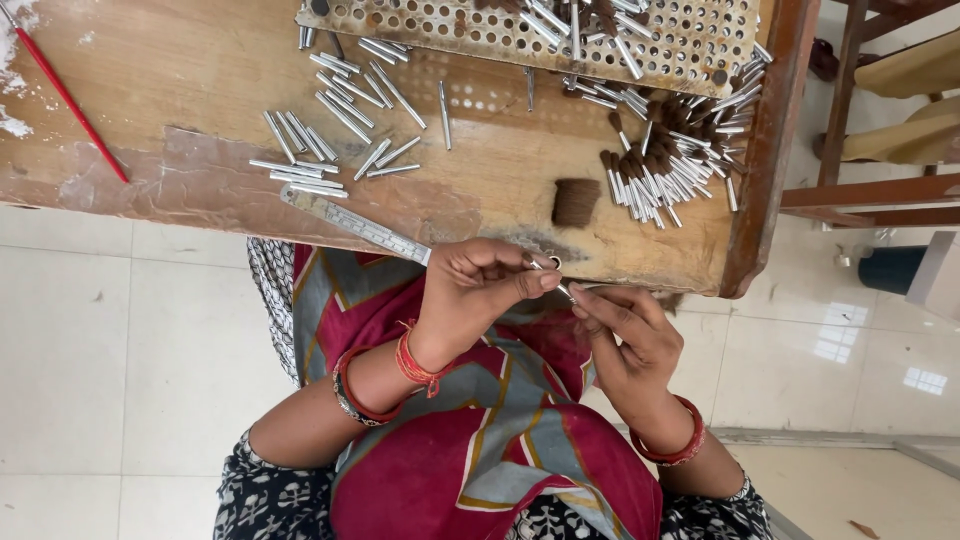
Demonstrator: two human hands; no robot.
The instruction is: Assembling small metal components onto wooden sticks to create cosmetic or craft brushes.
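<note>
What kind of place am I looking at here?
Likely a small hand-assembly workshop: a worn wooden workbench strewn with loose metal tubes, a perforated metal tray, and a pile of brush-tipped tubes beside the hands.

Perforated tray [420, 30] sits at twelve o'clock on the workbench [200, 80]; loose metal tubes [330, 140] at ten, bristle-tipped tubes [670, 160] at two, steel ruler [355, 225] nearest the edge.
</note>
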